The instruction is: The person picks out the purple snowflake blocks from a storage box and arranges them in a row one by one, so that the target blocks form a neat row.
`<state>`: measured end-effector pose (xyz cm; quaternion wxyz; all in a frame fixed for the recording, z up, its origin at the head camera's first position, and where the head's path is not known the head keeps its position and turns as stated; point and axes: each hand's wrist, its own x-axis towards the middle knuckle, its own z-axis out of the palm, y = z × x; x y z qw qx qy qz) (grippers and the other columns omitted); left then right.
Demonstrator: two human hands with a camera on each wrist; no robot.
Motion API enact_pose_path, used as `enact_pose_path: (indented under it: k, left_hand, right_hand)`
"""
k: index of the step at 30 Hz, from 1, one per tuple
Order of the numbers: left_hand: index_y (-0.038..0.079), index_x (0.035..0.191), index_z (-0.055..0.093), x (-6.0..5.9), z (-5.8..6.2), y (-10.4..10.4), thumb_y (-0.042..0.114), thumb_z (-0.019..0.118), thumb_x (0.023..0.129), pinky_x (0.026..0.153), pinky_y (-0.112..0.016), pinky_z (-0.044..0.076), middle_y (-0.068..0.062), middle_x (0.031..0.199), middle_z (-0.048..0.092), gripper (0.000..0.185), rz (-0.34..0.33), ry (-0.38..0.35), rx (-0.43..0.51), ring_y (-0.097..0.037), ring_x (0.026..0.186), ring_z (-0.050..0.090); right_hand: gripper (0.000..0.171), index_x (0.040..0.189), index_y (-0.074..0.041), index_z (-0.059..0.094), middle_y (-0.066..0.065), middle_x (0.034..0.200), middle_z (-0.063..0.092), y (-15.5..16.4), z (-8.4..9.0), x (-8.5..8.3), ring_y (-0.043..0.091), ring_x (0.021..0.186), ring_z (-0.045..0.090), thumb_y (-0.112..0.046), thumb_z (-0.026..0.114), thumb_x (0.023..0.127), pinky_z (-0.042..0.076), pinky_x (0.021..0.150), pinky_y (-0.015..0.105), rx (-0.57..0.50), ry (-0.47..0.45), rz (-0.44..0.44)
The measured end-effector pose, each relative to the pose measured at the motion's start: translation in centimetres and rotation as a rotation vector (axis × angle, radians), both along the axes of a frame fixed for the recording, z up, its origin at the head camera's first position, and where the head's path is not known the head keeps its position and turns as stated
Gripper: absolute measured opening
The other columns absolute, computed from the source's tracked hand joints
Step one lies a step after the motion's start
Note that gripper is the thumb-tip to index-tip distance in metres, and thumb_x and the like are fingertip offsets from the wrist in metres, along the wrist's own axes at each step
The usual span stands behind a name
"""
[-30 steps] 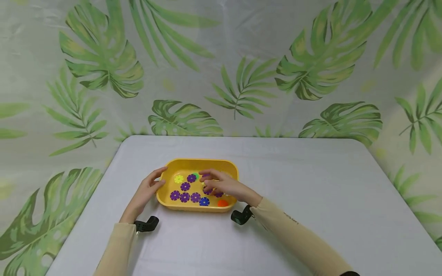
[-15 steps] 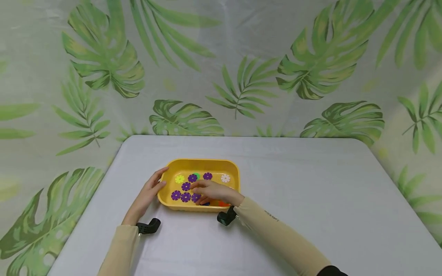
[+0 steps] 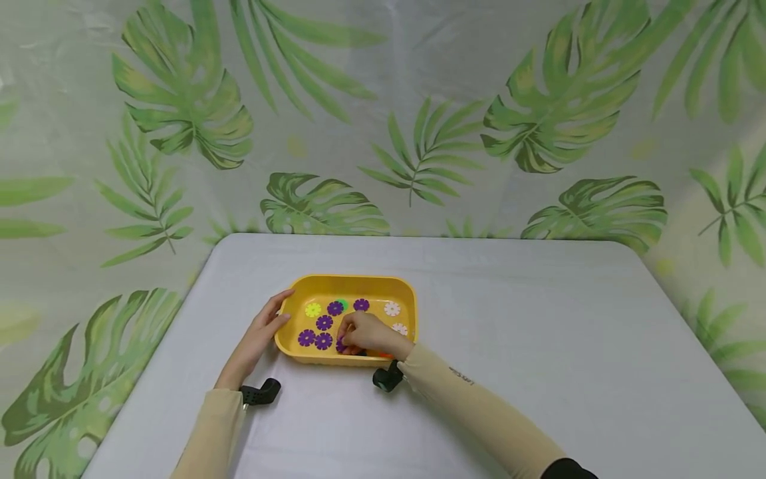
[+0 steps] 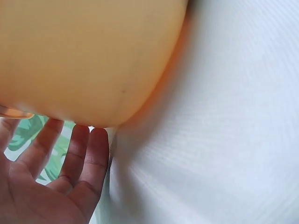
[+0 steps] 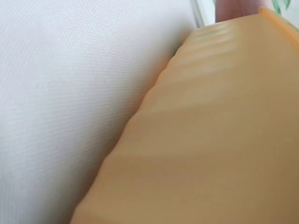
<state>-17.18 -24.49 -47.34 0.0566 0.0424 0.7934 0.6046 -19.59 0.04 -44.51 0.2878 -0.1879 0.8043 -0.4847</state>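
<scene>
Head: yellow tray (image 3: pixel 341 285) on white table (image 3: pixel 538 332), left of centre, flower-shaped discs inside. Left hand (image 3: pixel 256 336) on tray's left end, fingers loosely extended, thumb at rim, not wrapped round anything. Right hand (image 3: pixel 372 334) inside, fingers bent down at a purple disc (image 3: pixel 339 346) near the front wall; can't tell if it's pinched. Other purple discs (image 3: pixel 324 341) left and behind, white discs (image 3: pixel 391 309) at right.

Left wrist: fingertips (image 4: pixel 99 135) touch tray's outer wall, fingers apart.

Right wrist: tray's ridged outer wall beside white cloth; right-hand grip not readable here.
</scene>
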Motion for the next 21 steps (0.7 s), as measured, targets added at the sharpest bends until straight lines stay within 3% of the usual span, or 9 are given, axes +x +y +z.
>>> enact_pose_path:
  k: [5,11,16,21]
  left_hand:
    - [0.017,0.149,0.034,0.1,-0.1,0.1,0.020,0.043,0.103,0.113,-0.058,0.008,-0.009,0.158,0.017,0.047,-0.002,0.009,0.001,-0.037,0.143,0.006]
    - [0.017,0.149,0.034,0.3,-0.2,0.1,0.021,0.044,0.103,0.113,-0.058,0.009,-0.009,0.157,0.018,0.047,0.002,0.019,-0.006,-0.037,0.143,0.008]
    - [0.017,0.149,0.034,0.4,-0.2,0.2,0.021,0.044,0.103,0.113,-0.057,0.011,-0.009,0.157,0.018,0.047,0.011,0.015,-0.009,-0.036,0.143,0.008]
    - [0.018,0.149,0.034,0.5,-0.3,0.3,0.023,0.044,0.103,0.113,-0.056,0.013,-0.008,0.158,0.018,0.048,0.021,0.005,-0.014,-0.034,0.144,0.009]
  right_hand:
    - [0.003,0.091,0.003,0.060,0.010,0.074,0.060,0.8,0.4,0.0,0.016,0.057,0.059,0.001,0.058,0.092,0.055,0.056,0.027,-0.069,0.020,-0.056]
    - [0.011,0.104,0.000,0.060,0.009,0.078,0.055,3.1,2.1,-0.1,0.016,0.057,0.057,-0.001,0.056,0.094,0.056,0.057,0.034,-0.148,0.032,-0.111]
    - [0.018,0.110,0.006,0.059,0.012,0.086,0.057,6.6,3.2,-0.7,0.017,0.063,0.057,-0.003,0.054,0.096,0.058,0.067,0.039,-0.190,0.041,-0.148]
    - [0.022,0.114,0.008,0.055,0.014,0.089,0.059,11.1,2.8,-1.6,0.017,0.067,0.056,-0.005,0.053,0.095,0.057,0.066,0.030,-0.198,0.047,-0.257]
